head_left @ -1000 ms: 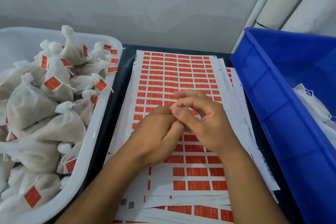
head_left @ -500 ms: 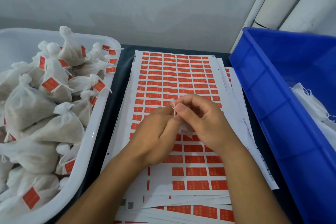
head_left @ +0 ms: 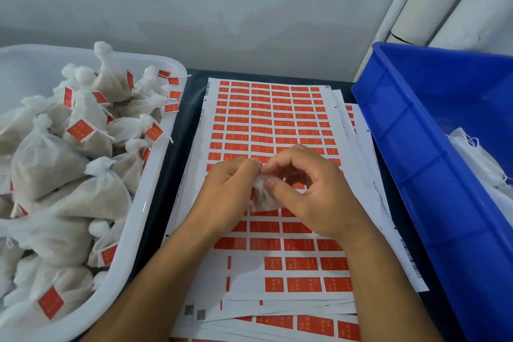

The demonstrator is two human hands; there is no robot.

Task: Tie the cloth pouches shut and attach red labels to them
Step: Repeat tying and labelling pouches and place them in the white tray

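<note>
A small white cloth pouch sits between my hands over the sheets of red labels at the centre. My left hand grips its top from the left, fingers curled. My right hand pinches the pouch's neck with thumb and forefinger; the other fingers arch above it. Most of the pouch is hidden by my hands. Its string is not clearly visible.
A white tub on the left holds several tied pouches with red labels. A blue bin on the right holds loose white pouches. More label sheets are stacked under the top sheet. A wall and white pipes stand behind.
My hands have parted slightly and the white pouch now shows between them. My right fingers have lifted into an arch while thumb and forefinger stay at the pouch's neck.
</note>
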